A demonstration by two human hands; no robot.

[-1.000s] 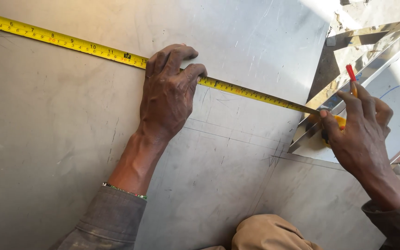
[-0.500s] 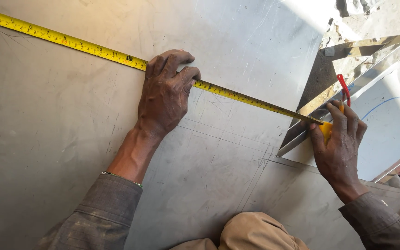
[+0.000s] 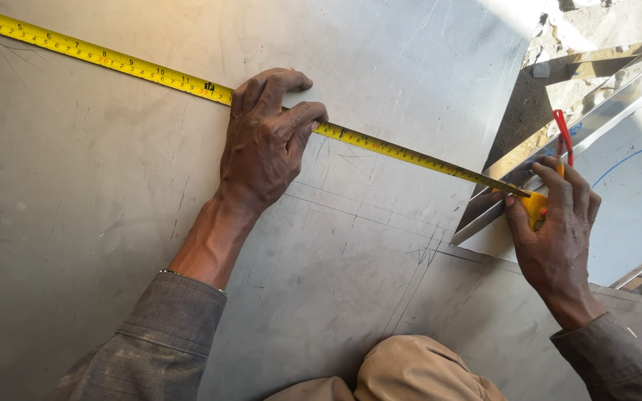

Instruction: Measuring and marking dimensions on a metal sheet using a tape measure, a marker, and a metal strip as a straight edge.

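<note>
head view: one tape measure (image 3: 113, 61), left hand (image 3: 265, 141) flat atop, right hand (image 3: 555, 223) grip around case

Sunlit gritty ground (image 3: 611, 18) upper right

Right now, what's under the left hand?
The yellow tape measure runs under the left hand, flat on the grey metal sheet. The stretch beneath the palm is covered, so any mark there is hidden.

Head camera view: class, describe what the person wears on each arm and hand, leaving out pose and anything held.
Both hands are bare, with no gloves or rings visible. The left hand has a thin beaded bracelet at the wrist, above a grey, dusty long sleeve. The right hand emerges from a matching grey cuffed sleeve.
</note>
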